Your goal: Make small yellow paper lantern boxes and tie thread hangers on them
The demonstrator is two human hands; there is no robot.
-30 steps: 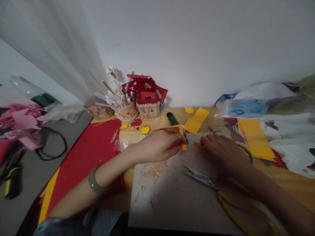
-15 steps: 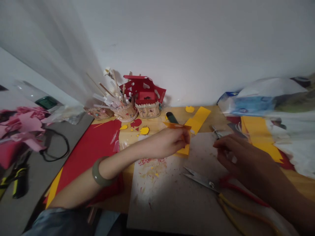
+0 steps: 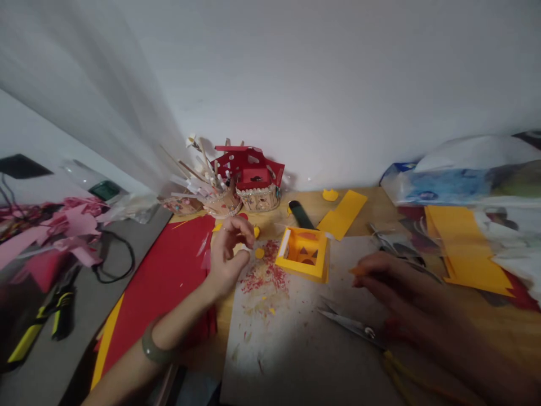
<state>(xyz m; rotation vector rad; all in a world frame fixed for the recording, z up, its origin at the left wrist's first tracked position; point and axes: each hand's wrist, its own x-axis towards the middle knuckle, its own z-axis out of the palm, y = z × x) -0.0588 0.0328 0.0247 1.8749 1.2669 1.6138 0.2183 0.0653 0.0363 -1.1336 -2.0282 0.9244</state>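
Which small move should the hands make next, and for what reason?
I would probably bring the left hand to the yellow box to steady it: the box sits on the grey board with neither hand touching it, and the right hand pinches what looks like a small orange piece.

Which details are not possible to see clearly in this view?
Head view:
Small orange piece: partly hidden by right hand.
Large steel scissors: handles blurred, partly behind that hand.
Long dark green tool: near end behind square yellow paper box.
White plastic bag: cut off by right picture edge.
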